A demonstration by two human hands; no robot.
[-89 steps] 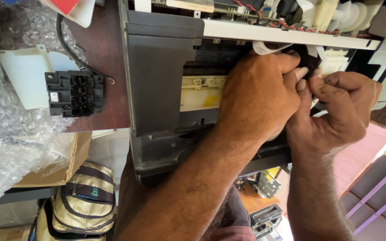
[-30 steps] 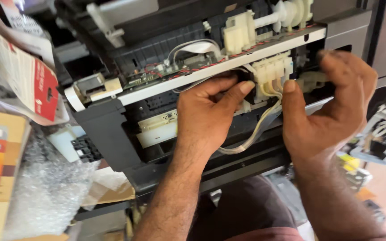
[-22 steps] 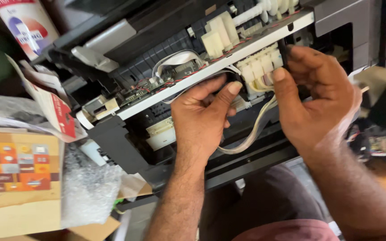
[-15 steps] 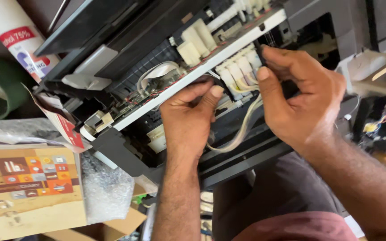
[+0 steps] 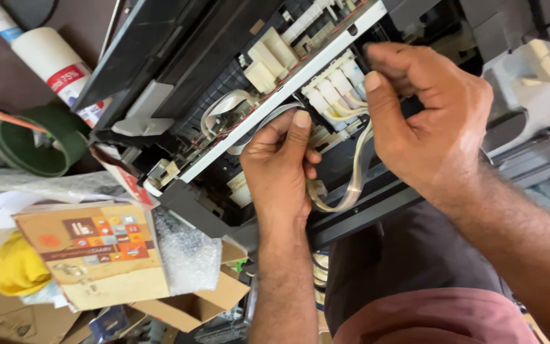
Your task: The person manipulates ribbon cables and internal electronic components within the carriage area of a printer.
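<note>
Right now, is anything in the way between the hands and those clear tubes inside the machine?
Nothing visible is in the way. The right hand already has its fingertips on the white connectors where the clear tubes start. The left hand lies against the white rail, with the tube loop right beside it.

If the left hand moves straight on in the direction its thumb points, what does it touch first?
Probably the white rail of the opened printer: the left hand points up toward it, thumb tip almost there. Depth is unclear.

I'm in a cluttered repair workshop: gutted printer (image 5: 275, 95), bubble wrap (image 5: 186, 251), cardboard boxes (image 5: 100, 255), tape roll (image 5: 30, 143) piled around.
</note>
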